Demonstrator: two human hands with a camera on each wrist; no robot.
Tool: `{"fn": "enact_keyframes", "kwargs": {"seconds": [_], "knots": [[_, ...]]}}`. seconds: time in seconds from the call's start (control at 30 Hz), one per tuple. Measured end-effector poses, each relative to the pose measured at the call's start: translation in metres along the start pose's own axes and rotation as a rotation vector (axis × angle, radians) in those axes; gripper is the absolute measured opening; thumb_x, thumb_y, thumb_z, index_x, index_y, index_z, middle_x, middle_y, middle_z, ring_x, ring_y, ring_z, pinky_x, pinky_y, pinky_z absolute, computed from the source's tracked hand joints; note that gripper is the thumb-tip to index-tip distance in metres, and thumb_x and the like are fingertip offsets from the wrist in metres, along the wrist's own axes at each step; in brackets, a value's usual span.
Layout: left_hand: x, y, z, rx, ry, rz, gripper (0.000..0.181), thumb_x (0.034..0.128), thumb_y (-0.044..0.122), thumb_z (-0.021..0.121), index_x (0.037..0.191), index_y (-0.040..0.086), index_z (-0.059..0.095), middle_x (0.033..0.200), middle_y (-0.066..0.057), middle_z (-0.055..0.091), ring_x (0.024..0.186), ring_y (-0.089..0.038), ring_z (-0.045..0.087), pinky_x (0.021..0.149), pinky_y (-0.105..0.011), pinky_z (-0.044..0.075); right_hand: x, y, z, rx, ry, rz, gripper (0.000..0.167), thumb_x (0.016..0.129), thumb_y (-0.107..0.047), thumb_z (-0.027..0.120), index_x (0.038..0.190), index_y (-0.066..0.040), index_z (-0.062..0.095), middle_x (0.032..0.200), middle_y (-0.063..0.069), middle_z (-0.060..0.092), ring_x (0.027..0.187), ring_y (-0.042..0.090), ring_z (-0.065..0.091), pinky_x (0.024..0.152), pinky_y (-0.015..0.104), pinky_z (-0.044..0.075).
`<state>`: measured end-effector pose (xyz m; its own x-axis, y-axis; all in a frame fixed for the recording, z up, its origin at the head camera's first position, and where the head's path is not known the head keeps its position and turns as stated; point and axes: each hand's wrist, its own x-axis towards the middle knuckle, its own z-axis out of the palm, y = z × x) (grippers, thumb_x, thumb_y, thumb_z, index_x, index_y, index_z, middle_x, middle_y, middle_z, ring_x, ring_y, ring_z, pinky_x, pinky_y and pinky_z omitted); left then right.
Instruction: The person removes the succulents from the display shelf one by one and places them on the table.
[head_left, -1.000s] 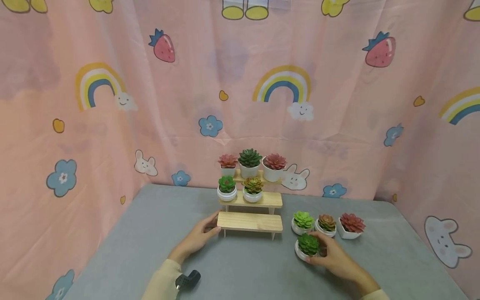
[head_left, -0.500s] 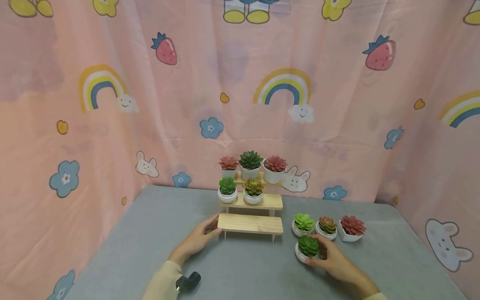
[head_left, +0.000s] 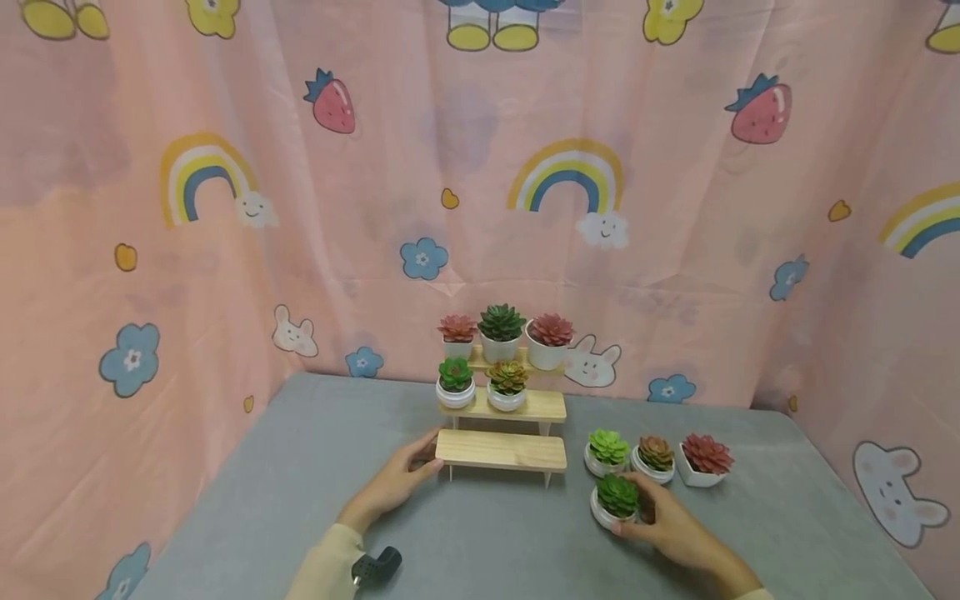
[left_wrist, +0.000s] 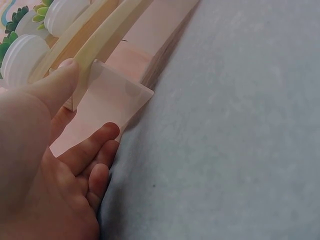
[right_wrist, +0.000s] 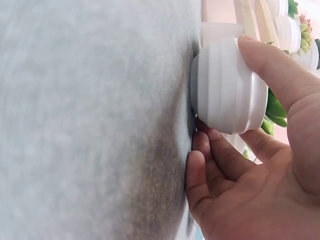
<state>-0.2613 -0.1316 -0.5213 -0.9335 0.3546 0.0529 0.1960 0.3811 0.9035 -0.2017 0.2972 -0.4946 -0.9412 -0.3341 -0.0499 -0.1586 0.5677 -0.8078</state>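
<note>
My left hand (head_left: 393, 482) grips the left end of the lowest step of a wooden plant stand (head_left: 501, 450). In the left wrist view the thumb (left_wrist: 67, 80) lies on the wood's end, above a translucent leg (left_wrist: 112, 95). On the right, my right hand (head_left: 671, 521) holds a green potted succulent (head_left: 617, 495). Its thumb and fingers are around the ribbed white pot (right_wrist: 225, 85), whose base is at the table surface. A lime-green succulent (head_left: 607, 448), a brownish one (head_left: 655, 454) and a red one in a square pot (head_left: 706, 458) stand just behind.
The middle step carries a green succulent (head_left: 455, 379) and a yellow-green one (head_left: 507, 382) at its left and centre. Behind them, the top step holds a dark green succulent (head_left: 501, 329) between two reddish ones. A pink patterned curtain (head_left: 480, 250) hangs behind the grey table (head_left: 495, 542).
The head view has tilted slightly, so the scene sits a little lower in it. Both hands and the pots keep their places.
</note>
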Motion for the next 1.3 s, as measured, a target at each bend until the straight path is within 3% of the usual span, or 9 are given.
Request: {"fn": "enact_keyframes", "kwargs": {"seconds": [0.3,0.43,0.67,0.9,1.13,1.3], "knots": [[-0.003,-0.002,0.001,-0.005,-0.003,0.000,0.065,0.1030,0.038,0.058,0.159,0.013,0.034,0.141,-0.017,0.060,0.129,-0.033,0.055,0.107,-0.055,0.043,-0.001,0.002,0.001,0.006,-0.039,0.004,0.073,0.089,-0.022,0.079,0.141,0.011,0.042,0.139,0.030,0.054,0.130,0.046,0.052,0.099,0.053,0.050],[-0.005,-0.004,0.001,0.005,-0.016,-0.016,0.066,0.1027,0.040,0.058,0.159,0.014,0.034,0.142,-0.016,0.060,0.129,-0.031,0.055,0.106,-0.054,0.044,-0.003,0.004,0.000,0.001,-0.070,0.019,0.074,0.090,-0.023,0.078,0.143,0.013,0.040,0.141,0.032,0.052,0.130,0.045,0.053,0.096,0.047,0.053],[-0.003,-0.002,0.000,-0.026,-0.016,-0.005,0.065,0.1036,0.036,0.057,0.159,0.011,0.033,0.145,-0.022,0.056,0.132,-0.038,0.053,0.109,-0.059,0.042,0.001,0.004,0.000,0.039,-0.061,0.020,0.080,0.089,-0.022,0.078,0.145,0.015,0.036,0.144,0.037,0.046,0.133,0.053,0.048,0.102,0.060,0.047],[-0.001,0.002,-0.001,-0.028,-0.023,-0.007,0.066,0.1036,0.038,0.056,0.159,0.011,0.032,0.146,-0.022,0.055,0.133,-0.039,0.053,0.110,-0.060,0.041,-0.002,0.002,-0.011,0.087,-0.089,0.013,0.073,0.094,-0.020,0.073,0.152,0.003,0.035,0.150,0.040,0.037,0.130,0.059,0.048,0.094,0.063,0.050],[-0.001,0.003,-0.001,-0.026,-0.009,-0.004,0.064,0.1036,0.033,0.058,0.159,0.013,0.033,0.146,-0.019,0.056,0.132,-0.035,0.054,0.110,-0.058,0.041,-0.011,-0.013,-0.030,0.056,-0.031,-0.031,0.068,0.096,-0.016,0.070,0.149,0.009,0.035,0.136,0.036,0.053,0.114,0.035,0.063,0.087,0.046,0.056],[-0.004,0.003,-0.001,-0.025,-0.011,-0.015,0.064,0.1033,0.033,0.058,0.159,0.013,0.033,0.145,-0.019,0.057,0.132,-0.034,0.054,0.110,-0.058,0.041,-0.016,-0.024,-0.032,0.014,0.041,-0.013,0.066,0.095,-0.019,0.071,0.150,0.002,0.040,0.136,0.029,0.057,0.112,0.027,0.064,0.083,0.029,0.053]]}}
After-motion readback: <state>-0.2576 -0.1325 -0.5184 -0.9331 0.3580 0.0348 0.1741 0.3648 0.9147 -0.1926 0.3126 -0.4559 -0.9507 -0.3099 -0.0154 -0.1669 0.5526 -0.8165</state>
